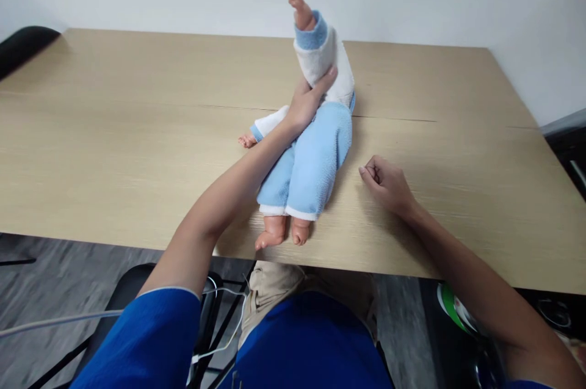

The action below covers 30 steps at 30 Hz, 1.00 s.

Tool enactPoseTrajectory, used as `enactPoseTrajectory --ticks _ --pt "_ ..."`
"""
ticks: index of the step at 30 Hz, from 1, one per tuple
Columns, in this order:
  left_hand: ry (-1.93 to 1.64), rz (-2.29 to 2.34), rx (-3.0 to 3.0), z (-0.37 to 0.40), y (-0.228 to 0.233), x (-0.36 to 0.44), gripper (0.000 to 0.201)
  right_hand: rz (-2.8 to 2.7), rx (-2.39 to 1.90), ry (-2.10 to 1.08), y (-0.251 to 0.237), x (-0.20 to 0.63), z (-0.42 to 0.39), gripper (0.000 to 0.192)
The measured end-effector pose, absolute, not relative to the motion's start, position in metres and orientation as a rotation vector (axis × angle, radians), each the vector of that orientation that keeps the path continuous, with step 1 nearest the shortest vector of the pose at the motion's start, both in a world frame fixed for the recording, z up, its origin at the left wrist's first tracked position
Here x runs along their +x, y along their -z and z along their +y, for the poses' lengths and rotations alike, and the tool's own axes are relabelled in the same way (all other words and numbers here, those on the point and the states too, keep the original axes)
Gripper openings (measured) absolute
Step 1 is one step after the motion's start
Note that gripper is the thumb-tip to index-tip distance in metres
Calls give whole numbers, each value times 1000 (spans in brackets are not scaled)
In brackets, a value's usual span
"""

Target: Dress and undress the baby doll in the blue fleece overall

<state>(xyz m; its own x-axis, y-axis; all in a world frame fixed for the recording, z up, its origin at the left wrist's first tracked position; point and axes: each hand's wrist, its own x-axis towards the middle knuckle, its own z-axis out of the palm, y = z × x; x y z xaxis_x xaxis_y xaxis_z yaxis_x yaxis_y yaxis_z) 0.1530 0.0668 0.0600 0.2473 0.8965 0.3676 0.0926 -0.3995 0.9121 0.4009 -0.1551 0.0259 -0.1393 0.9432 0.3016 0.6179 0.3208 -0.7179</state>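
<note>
holding one doll (318, 160): left grip (306, 105) clamped on it, right grip (387, 184) curled together

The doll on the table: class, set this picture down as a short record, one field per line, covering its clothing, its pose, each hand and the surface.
Object: doll
Clothing: white top with blue cuffs, light blue trousers with white hems
Pose: one arm raised, the other out to the left; bare feet towards the person; head not visible
Left hand: gripping the doll's upper body
Right hand: loosely curled, apart from the doll; contact with the table unclear
Surface: pale wood-look table
</note>
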Motion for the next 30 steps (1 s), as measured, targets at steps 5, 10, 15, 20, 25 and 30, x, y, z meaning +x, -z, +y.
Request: enactPoseTrajectory --ticks 5,10,15,20,25,30 --pt "-1234 852 1848 68 -52 172 102 -1721 -1403 -652 -21 405 -153 29" --pt "-1137 805 2114 64 -49 194 89 -1382 -1355 -874 -17 416 -139 27" --pt "-902 690 2378 47 -54 202 68 -973 -1239 -1290 -29 446 -118 52" --pt "-1115 815 2259 31 -69 158 57 -811 -1205 -1428 -49 471 -110 46" --pt "-1119 1540 1999 25 -67 76 68 -951 -1280 -1400 -56 469 -109 28" --pt "-871 1779 1758 9 -57 33 57 -1160 -1293 -1301 -53 456 -101 36"
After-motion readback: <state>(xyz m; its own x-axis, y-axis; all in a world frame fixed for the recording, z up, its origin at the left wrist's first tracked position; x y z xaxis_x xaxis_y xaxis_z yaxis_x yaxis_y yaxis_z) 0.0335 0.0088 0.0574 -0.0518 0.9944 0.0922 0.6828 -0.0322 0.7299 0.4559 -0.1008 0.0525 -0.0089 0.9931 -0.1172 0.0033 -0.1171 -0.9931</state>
